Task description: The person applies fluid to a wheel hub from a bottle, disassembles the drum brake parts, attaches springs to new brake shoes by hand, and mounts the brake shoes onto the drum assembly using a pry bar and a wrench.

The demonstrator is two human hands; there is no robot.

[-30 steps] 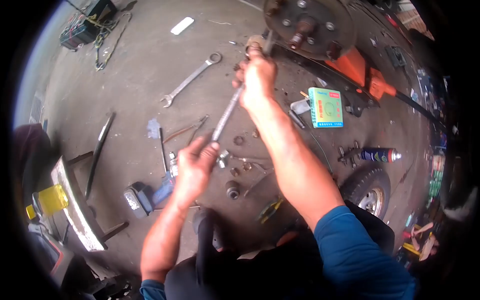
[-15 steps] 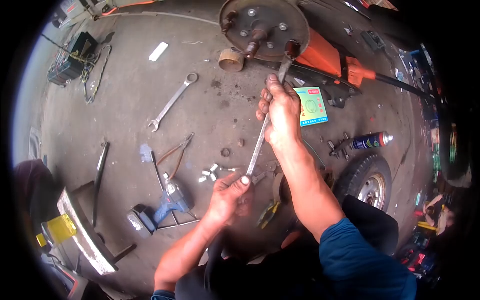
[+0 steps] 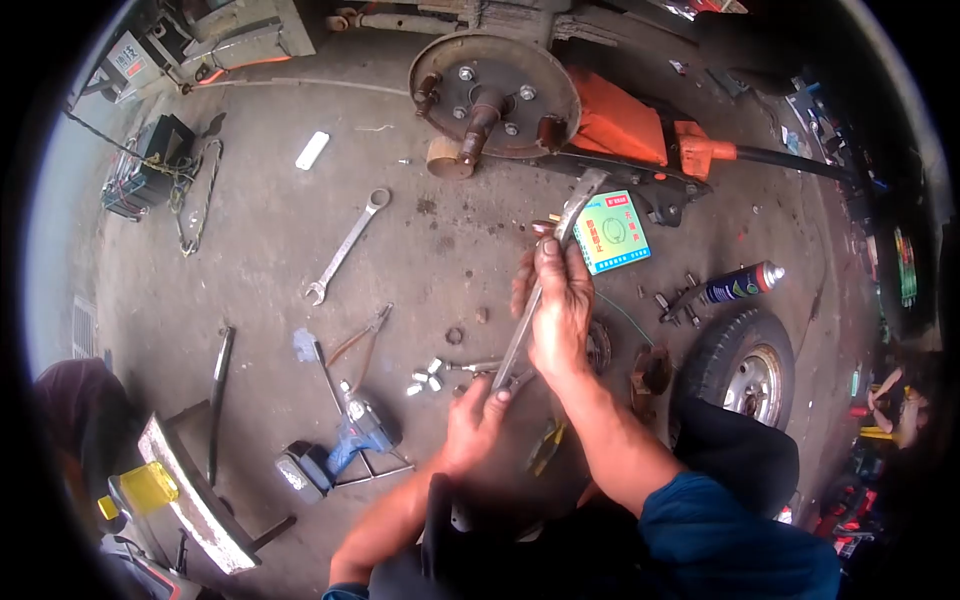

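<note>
A long steel pry bar (image 3: 517,347) slants between my hands, its flattened upper end free in the air just below the brake backing plate (image 3: 545,75). My right hand (image 3: 562,315) is wrapped round the bar's upper part, thumb along it. Round the lower end, my left hand (image 3: 474,422) is closed with its thumb on the bar. The rusty plate carries bolts and a central spindle (image 3: 484,118). Just beyond my right hand lies a green-yellow printed box (image 3: 622,232). Several shiny lug nuts (image 3: 427,379) lie on the floor near my left hand.
On the floor to the left are a combination wrench (image 3: 348,245), pliers (image 3: 372,335), a blue power tool (image 3: 362,430) and a black bar (image 3: 219,390). To the right are a spray can (image 3: 742,283) and a wheel (image 3: 750,365). An orange jack (image 3: 625,120) stands beside the plate.
The pry bar's upper end has come away from the plate's lower right edge and dropped toward me. Both hands still grip the bar. The camera view has shifted slightly.
</note>
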